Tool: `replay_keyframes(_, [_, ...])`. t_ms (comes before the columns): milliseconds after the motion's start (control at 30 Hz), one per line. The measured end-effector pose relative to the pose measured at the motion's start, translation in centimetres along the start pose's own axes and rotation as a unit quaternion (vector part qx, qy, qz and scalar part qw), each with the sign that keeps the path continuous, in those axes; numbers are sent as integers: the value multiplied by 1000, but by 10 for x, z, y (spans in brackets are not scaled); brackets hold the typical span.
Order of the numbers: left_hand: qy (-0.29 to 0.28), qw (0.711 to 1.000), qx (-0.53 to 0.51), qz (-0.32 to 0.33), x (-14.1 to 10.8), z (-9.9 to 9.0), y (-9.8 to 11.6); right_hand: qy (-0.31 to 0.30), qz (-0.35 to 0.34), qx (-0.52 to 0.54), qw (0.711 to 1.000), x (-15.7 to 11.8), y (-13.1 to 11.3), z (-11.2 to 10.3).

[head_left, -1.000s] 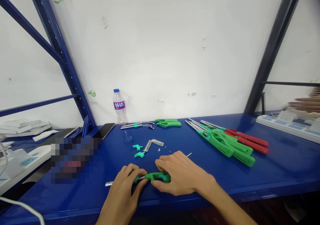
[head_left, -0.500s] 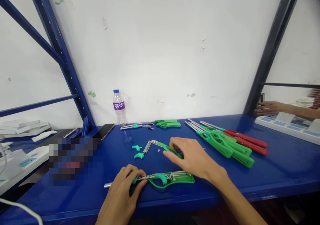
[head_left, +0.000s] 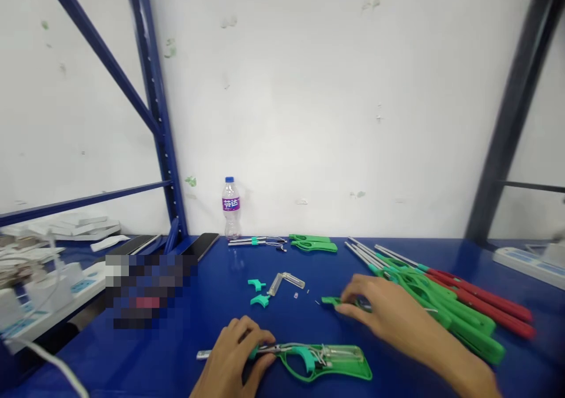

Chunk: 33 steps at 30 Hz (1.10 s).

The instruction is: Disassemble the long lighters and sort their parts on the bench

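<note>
My left hand (head_left: 241,354) is closed around the metal tube of an opened long-nosed lighter (head_left: 324,371) lying near the front edge. Its green half-shell shows a teal trigger, wires and a clear fuel tank. My right hand (head_left: 382,307) is pinched on a green lighter shell (head_left: 331,300), mostly hidden under the fingers, close to the table. Between the hands and the wall lie two teal triggers (head_left: 259,300), two clear fuel tanks (head_left: 293,279) and a tiny pale piece (head_left: 296,295).
Assembled green lighters (head_left: 477,321) and red lighters (head_left: 489,298) are piled at right. Farther back are metal tubes with wires (head_left: 256,241), green shells (head_left: 313,245), a plastic bottle (head_left: 231,209) and a dark phone (head_left: 203,245). Power strips (head_left: 529,268) stand at the sides.
My right hand has moved right with the green shell, away from the clear tanks and the opened lighter. My left hand keeps its hold. The camera view has shifted.
</note>
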<state>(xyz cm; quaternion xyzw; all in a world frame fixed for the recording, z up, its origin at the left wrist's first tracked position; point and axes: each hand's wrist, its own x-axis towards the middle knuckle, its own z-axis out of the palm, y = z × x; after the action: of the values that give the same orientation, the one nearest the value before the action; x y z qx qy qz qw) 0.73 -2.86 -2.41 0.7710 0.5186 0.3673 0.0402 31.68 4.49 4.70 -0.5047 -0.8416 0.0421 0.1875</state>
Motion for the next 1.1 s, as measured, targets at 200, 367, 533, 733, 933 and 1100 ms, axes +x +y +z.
replay_keyframes(200, [15,997,66,37,0,-3,7,-87,17,20,996,-23,-2,-6])
replay_keyframes(367, [-33,988,118,90,3,8,28,-137,74,7,988,-21,-4,0])
replay_keyframes(533, [-196,956,198,91,29,14,71,-129,27,37,991,-15,0,4])
replay_keyframes(733, [-278,946,164,-20,56,-5,88,-132,14,47,990,-7,-16,0])
replay_keyframes(933, [-223,970,92,-30,57,-3,65,-122,26,75,989,-2,-29,-1])
replay_keyframes(1100, [-211,971,98,-49,59,-10,53,-124,19,112,986,0,-28,-1])
